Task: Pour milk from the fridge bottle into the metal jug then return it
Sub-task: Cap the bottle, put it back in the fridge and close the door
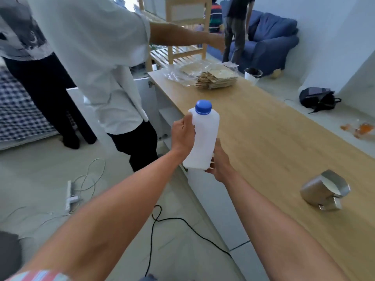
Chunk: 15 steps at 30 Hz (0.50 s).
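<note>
Risk: bottle [203, 136], blue cap [203, 106] on, upright off the counter's [274, 138] left edge, may be knocked by the near bystander [97, 57]; left hand [183, 135] wraps its upper side, right hand [220, 162] cups its base; jug [322, 189], milk inside, near right.
</note>
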Motion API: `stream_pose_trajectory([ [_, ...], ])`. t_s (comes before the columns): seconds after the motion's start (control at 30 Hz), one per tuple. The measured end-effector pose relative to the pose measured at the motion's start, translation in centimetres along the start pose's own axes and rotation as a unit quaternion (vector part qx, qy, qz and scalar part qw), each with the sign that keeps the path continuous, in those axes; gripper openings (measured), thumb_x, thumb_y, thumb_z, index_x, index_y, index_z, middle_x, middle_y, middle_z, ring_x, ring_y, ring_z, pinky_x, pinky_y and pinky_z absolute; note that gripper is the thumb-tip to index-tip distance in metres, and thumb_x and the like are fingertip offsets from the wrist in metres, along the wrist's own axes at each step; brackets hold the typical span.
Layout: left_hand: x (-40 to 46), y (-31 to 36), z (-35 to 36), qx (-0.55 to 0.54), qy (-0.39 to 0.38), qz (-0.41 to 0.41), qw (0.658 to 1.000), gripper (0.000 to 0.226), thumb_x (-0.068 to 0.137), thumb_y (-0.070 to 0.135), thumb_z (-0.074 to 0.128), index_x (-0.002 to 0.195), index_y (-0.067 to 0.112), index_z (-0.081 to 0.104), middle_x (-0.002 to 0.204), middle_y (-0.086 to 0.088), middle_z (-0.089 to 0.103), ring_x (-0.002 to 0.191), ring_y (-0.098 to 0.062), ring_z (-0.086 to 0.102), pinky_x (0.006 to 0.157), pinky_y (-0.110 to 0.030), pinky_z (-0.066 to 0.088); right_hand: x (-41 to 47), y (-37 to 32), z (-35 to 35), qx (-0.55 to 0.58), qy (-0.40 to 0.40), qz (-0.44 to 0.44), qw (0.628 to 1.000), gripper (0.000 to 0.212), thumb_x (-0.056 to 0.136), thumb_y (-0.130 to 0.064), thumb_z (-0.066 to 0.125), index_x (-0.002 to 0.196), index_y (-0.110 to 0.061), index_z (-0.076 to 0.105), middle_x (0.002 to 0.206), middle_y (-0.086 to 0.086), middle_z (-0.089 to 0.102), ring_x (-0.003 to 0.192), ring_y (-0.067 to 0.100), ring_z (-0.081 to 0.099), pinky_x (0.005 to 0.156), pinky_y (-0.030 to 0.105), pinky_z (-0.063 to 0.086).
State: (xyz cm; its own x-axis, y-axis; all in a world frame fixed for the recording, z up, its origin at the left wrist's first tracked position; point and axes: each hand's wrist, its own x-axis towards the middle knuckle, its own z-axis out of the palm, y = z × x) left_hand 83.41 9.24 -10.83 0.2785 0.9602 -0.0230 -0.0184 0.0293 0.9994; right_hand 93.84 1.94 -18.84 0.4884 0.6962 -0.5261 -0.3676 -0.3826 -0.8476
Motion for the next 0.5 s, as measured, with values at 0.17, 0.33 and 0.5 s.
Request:
stream_pose_trajectory([
  [0.17,-0.1,0.7,-10.1,-0.006,0.1,0.01,0.995,0.058,0.105,0.033,0.045,0.049,0.029,0.032,0.046,0.011,0.033,0.048,-0.012,0.03,0.053,-0.029,0.026,-0.7,0.6,9.9,-0.044,-0.075,0.016,0.996,0.069,0.087,-0.081,0.048,0.117,-0.022,0.068,0.107,0.009,0.076,0.09,0.027,0.075,0.065,0.037,0.062],
  [0.33,-1.1,1.2,-21.6,-0.002,0.209,0.015,0.978,0.056,0.101,0.033,0.045,0.048,0.029,0.03,0.045,0.01,0.033,0.046,-0.013,0.03,0.052,-0.03,0.025,0.3,3.3,21.3,-0.091,-0.149,0.013,0.985,0.083,0.074,-0.092,0.056,0.121,-0.025,0.068,0.105,0.006,0.079,0.095,0.03,0.076,0.086,0.055,0.062],
  [0.5,-4.1,2.2,-33.4,0.007,0.31,0.034,0.95,0.048,0.098,0.032,0.046,0.055,0.022,0.03,0.049,0.004,0.034,0.049,-0.016,0.03,0.052,-0.03,0.027,-6.5,5.3,32.7,-0.139,-0.241,0.036,0.96,0.058,0.094,-0.076,0.046,0.112,-0.026,0.07,0.102,0.005,0.077,0.095,0.028,0.073,0.079,0.042,0.06],
])
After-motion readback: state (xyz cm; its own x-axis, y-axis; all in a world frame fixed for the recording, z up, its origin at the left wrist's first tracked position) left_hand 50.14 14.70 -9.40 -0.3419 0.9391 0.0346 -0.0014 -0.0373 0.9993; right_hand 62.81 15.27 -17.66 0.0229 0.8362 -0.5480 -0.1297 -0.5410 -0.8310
